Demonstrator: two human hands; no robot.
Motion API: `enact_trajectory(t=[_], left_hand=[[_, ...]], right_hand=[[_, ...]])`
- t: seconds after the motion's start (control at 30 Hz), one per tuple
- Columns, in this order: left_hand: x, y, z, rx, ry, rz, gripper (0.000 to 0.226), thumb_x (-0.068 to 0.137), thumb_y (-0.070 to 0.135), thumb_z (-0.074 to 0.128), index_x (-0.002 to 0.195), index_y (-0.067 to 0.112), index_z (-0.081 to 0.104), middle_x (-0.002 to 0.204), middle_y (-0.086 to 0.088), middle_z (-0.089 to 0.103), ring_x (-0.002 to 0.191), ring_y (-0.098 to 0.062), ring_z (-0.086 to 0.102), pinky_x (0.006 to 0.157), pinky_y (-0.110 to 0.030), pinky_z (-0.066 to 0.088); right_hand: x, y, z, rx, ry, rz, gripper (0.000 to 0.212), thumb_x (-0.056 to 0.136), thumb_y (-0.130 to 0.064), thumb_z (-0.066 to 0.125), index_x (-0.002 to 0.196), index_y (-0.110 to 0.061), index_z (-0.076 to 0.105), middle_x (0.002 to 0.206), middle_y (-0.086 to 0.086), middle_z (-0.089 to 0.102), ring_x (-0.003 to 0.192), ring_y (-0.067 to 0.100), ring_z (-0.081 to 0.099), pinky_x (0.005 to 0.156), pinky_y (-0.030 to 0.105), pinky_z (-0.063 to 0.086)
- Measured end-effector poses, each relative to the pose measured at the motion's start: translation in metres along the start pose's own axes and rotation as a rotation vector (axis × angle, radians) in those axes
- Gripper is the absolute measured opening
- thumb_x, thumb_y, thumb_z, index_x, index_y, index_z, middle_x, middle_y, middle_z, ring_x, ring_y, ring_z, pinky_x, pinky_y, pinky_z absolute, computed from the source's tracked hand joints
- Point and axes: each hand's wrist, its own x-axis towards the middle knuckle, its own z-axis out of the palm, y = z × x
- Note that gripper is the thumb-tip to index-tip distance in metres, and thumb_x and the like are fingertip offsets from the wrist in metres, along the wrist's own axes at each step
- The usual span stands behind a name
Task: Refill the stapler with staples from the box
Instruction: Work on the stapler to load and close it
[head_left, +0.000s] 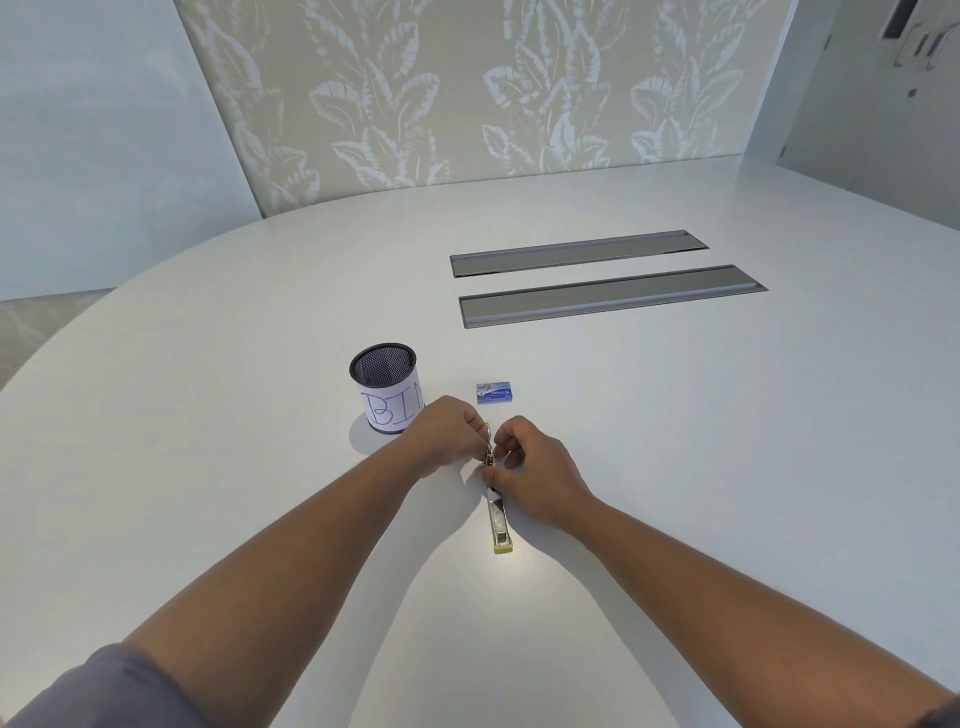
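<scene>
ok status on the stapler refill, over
Left hand and right hand both grip the opened stapler. Staple box untouched behind it. Mesh cup off left, nothing in the way.

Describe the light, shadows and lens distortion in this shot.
Head view: soft, even light with no harsh glare on the white table; faint shadows lie under both forearms and left of the mesh cup. The wide lens bows the table edge and tilts the walls. The stapler and staple box are small, so fine detail between the left hand and right hand is unreadable.
</scene>
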Motion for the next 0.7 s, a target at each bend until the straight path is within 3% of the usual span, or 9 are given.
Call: enact_trajectory(t=[0.13, 0.27, 0.43, 0.7], left_hand=[[0.0, 0.007, -0.001, 0.076, -0.013, -0.007, 0.014, 0.067, -0.001, 0.073, 0.068, 0.012, 0.068, 0.077, -0.009, 0.071, 0.066, -0.019, 0.054, 0.061, -0.027, 0.041], [0.001, 0.013, 0.0, 0.135, -0.005, -0.022, 0.02, 0.068, 0.001, 0.074, 0.063, 0.014, 0.06, 0.068, -0.005, 0.06, 0.062, -0.021, 0.047, 0.054, -0.024, 0.034], [0.001, 0.013, 0.0, 0.098, -0.016, -0.039, 0.014, 0.07, -0.002, 0.069, 0.069, 0.012, 0.063, 0.072, -0.008, 0.061, 0.067, -0.024, 0.052, 0.064, -0.031, 0.041], [-0.001, 0.004, -0.004, -0.032, -0.036, 0.004, 0.025, 0.069, -0.005, 0.073, 0.058, 0.013, 0.06, 0.069, -0.01, 0.064, 0.062, -0.022, 0.05, 0.059, -0.026, 0.039]], right_hand=[[-0.001, -0.002, 0.0, 0.009, 0.004, -0.002, 0.035, 0.064, -0.05, 0.073, 0.089, -0.038, 0.051, 0.087, -0.014, 0.066, 0.08, 0.004, 0.06, 0.071, 0.029, 0.049], [-0.001, -0.002, 0.001, 0.02, 0.01, 0.004, 0.036, 0.065, -0.053, 0.074, 0.089, -0.039, 0.051, 0.086, -0.015, 0.066, 0.08, 0.003, 0.06, 0.072, 0.029, 0.049], [-0.001, -0.003, 0.0, 0.025, 0.009, 0.003, 0.039, 0.062, -0.056, 0.073, 0.09, -0.04, 0.05, 0.085, -0.023, 0.064, 0.08, 0.001, 0.059, 0.068, 0.024, 0.046], [0.0, -0.001, -0.001, -0.001, 0.001, -0.009, 0.034, 0.068, -0.041, 0.076, 0.09, -0.036, 0.051, 0.088, -0.014, 0.066, 0.08, 0.003, 0.059, 0.073, 0.029, 0.049]])
